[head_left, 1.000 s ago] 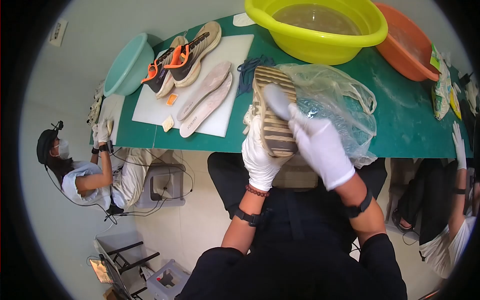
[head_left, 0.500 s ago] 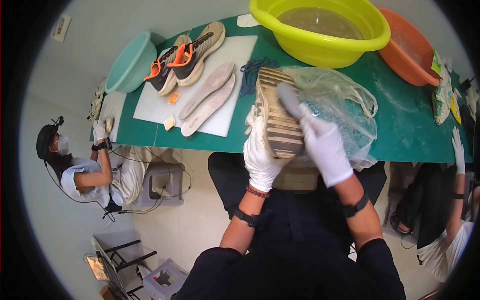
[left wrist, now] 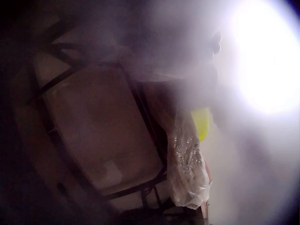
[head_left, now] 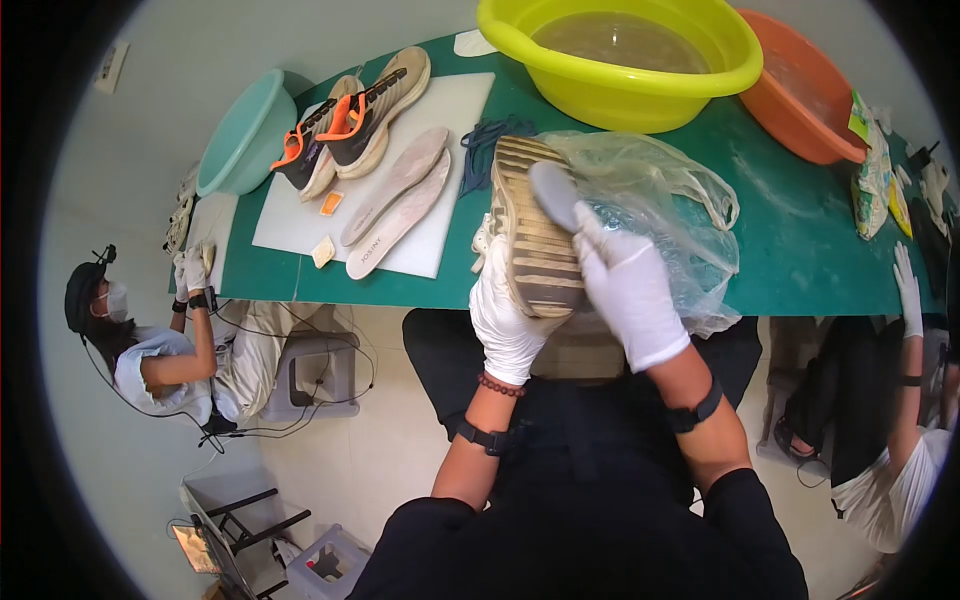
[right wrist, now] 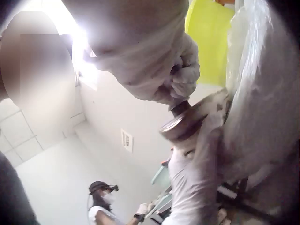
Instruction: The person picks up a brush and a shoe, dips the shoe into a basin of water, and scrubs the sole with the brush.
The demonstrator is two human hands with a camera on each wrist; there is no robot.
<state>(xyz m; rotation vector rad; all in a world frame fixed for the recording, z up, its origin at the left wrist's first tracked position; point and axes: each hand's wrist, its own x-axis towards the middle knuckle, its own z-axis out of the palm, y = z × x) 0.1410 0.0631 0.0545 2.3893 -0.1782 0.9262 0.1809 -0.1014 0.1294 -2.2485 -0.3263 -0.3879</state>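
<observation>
A beige shoe is held sole-up at the table's front edge, its striped sole facing the head camera. The gloved left hand grips it from below and the left side, fingers partly hidden behind it. In the gloved right hand is a grey brush, its oval back showing over the upper right of the sole. The right wrist view shows the right hand curled round the brush handle above the shoe, with the left hand beneath. The left wrist view is hazy and the hand's grip cannot be made out.
A crumpled clear bag lies right of the shoe, below a yellow basin of cloudy water. An orange basin stands farther right. Left are blue laces, insoles and a pair of shoes. Other people sit at both sides.
The brush has moved a little across the upper sole with the right hand. The left hand keeps its hold on the shoe. The head view has shifted slightly.
</observation>
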